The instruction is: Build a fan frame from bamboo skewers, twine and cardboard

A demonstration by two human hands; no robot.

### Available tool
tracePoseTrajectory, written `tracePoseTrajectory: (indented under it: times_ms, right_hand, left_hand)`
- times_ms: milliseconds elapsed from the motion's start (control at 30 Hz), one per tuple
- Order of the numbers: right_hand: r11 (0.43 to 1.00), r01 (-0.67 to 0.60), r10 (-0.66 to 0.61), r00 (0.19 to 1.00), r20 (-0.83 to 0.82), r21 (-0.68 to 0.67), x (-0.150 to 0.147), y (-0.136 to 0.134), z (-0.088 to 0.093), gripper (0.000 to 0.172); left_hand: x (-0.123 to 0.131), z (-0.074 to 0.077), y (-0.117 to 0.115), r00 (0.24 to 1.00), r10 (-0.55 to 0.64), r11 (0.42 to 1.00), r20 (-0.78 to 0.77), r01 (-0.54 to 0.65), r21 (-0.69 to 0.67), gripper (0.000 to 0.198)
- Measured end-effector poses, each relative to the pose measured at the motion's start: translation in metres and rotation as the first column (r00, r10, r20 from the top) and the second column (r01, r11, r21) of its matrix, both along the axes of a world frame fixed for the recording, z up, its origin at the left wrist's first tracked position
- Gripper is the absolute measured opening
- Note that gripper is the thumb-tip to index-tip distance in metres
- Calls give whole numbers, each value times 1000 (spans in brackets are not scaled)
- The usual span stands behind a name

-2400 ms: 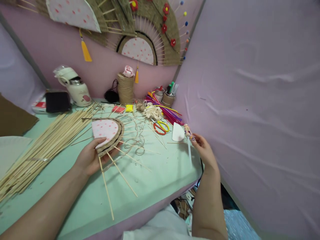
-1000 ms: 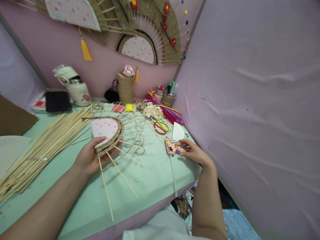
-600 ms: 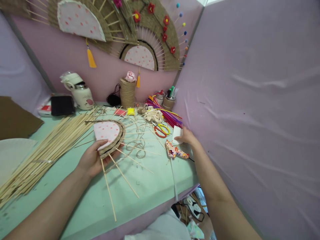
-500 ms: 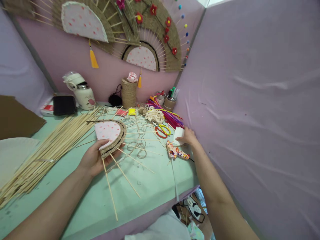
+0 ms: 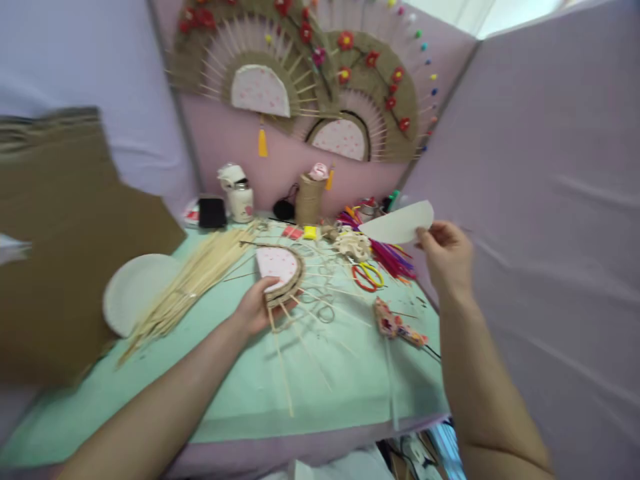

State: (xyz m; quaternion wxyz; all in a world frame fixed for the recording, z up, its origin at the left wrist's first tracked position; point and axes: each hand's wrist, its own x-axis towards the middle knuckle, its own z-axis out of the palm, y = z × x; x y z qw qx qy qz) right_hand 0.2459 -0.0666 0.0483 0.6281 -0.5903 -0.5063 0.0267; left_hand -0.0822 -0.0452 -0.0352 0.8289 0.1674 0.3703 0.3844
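My left hand (image 5: 261, 305) grips a half-round craft fan (image 5: 281, 265) by its lower corner. The fan has spotted pink-white cloth, a brown twine-like border and thin sticks spreading to the right; its back is hidden. In my right hand (image 5: 447, 252), raised above the right side of the table, a thin white card (image 5: 400, 225) with a rounded end is pinched between thumb and fingers. Under it are purple pipe cleaners (image 5: 393, 259) and cream cord (image 5: 353, 244). Scissors (image 5: 367, 275) with red and yellow handles lie between my hands.
A bundle of sticks (image 5: 187, 290) and a white paper plate (image 5: 137, 293) lie left, near a large cardboard sheet (image 5: 75, 247). A patterned fabric-covered object (image 5: 397, 325) is at right. A bottle (image 5: 241, 200) and twine spool (image 5: 309, 200) stand behind. Finished fans (image 5: 260, 90) hang on the wall.
My right hand has lifted the white card off the table's right side, showing more of it. My left hand still holds the fan. The view has shifted left, showing more cardboard.
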Motion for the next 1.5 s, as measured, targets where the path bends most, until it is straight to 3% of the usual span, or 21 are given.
tracePoseTrajectory:
  times_ms: [67,133,233,300,433,500,600,700,767,833,933,1033,1167,1267,1333,1433,1500]
  right_hand:
    - [987,-130,116,983,142,91,-48,16,27,15]
    - [945,-295,235,910,342,137,-100,34,52,9]
    - [838,-537,361,673,646,91,-179,65,75,10]
    - [776,-631,373,483,792,20,-229,88,78,16]
    - [704,-670,329,11,944,-237,-316,115,57,20]
    - [669,-662,311,-164,936,-337,-352,117,38,21]
    - [603,-651,331,-322,887,-461,-389,113,10,22]
    - [538,-647,366,-398,841,-540,-405,111,-6,24]
    - [506,-676,385,-379,841,-536,-402,113,-6,26]
    - [513,-705,424,-288,859,-490,-389,114,3,28]
    - [582,-699,509,-84,856,-415,-350,107,27,31]
    - [628,-688,592,119,797,-364,-290,85,49,31]
    - [741,-611,631,490,602,-279,-197,32,56,30]
    - [854,-482,520,796,309,-195,-138,-11,41,24]
    - [948,-304,312,945,97,-91,-112,-34,23,17]
    - [997,-64,70,983,-171,44,-93,-51,-14,14]
    - [999,10,-1,959,-282,33,-92,-50,-41,16]
  left_hand:
    - [0,-6,1,998,-50,999,45,50,8,38]
    - [-1,-11,3,998,-40,999,52,39,22,35]
    - [-2,-15,5,997,-53,998,56,51,35,33]
    - [-2,-17,6,996,-61,997,69,57,52,32]
    - [-4,-22,9,994,-62,995,92,54,85,28]
    - [-4,-24,10,994,-55,994,99,45,101,24]
    - [-3,-26,11,995,-20,993,98,9,114,15]
    - [-3,-27,12,995,11,993,104,-23,118,11]
    - [-4,-28,13,993,6,992,119,-20,121,12]
    - [-6,-27,15,991,-18,992,136,1,123,15]
    - [-9,-25,17,988,-40,992,147,22,125,20]
    - [-11,-21,16,989,-29,993,147,11,121,24]
    - [-11,-16,14,992,-4,997,129,-7,81,30]
    - [-11,-12,14,993,3,999,114,-9,48,34]
    - [-13,-9,13,994,-4,999,106,-1,40,37]
    - [-17,-5,13,995,-15,999,97,10,52,41]
    - [-20,-4,14,995,-26,998,92,20,66,44]
